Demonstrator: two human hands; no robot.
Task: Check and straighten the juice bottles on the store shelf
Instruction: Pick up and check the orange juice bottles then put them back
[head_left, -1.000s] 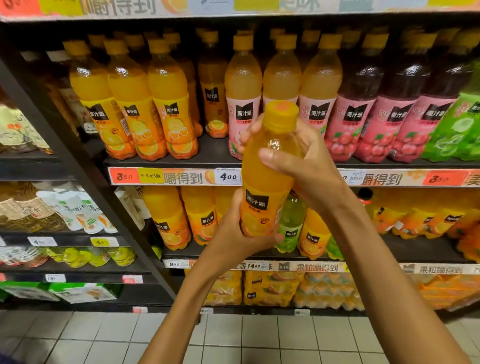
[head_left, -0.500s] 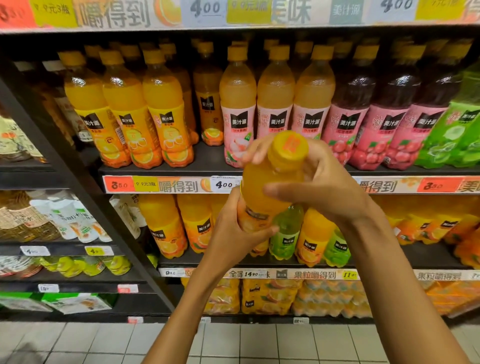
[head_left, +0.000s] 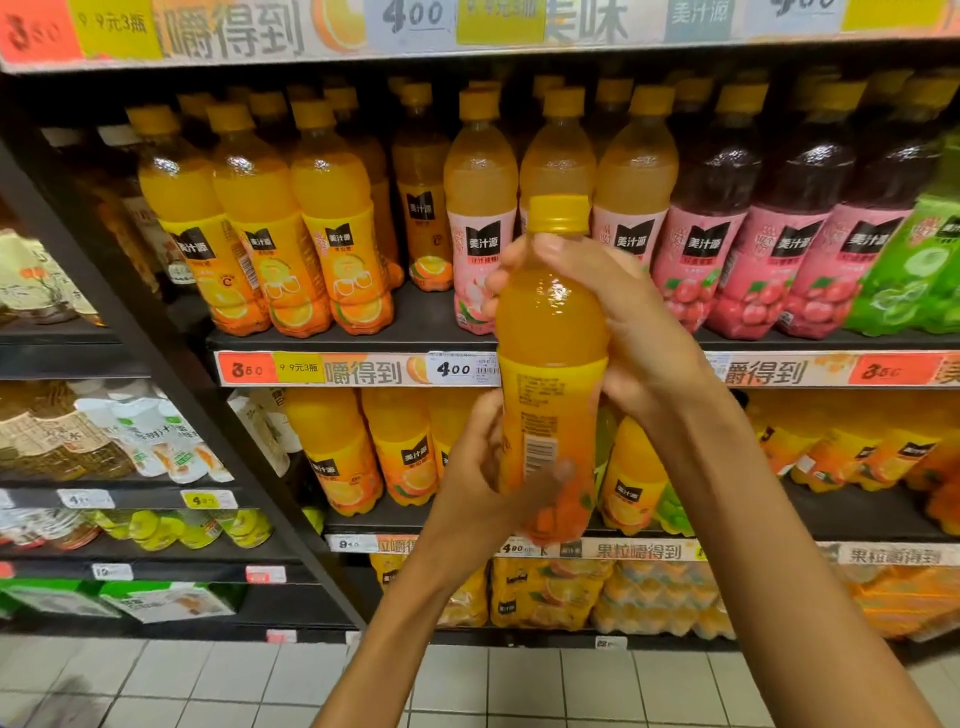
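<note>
I hold an orange juice bottle (head_left: 550, 364) with a yellow cap upright in front of the shelves, its barcode side facing me. My right hand (head_left: 628, 332) grips its neck and shoulder from the right. My left hand (head_left: 488, 478) holds its lower body from the left, thumb blurred across the label. Behind it, the middle shelf (head_left: 415, 332) carries rows of orange juice bottles (head_left: 332, 228), peach-coloured bottles with pink labels (head_left: 480, 208) and dark red bottles (head_left: 711, 218), all standing upright.
A lower shelf (head_left: 831, 525) holds more orange bottles (head_left: 337, 457), some leaning at the right. Price strips (head_left: 363, 369) run along the shelf edges. Multipacks (head_left: 550, 592) sit at the bottom. A side rack at left holds other drinks (head_left: 150, 441). Tiled floor (head_left: 208, 686) lies below.
The bottle has been turned upright and rotated, so the barcode side now faces me instead of the front label. My left thumb has shifted across the label. The view moved closer.
</note>
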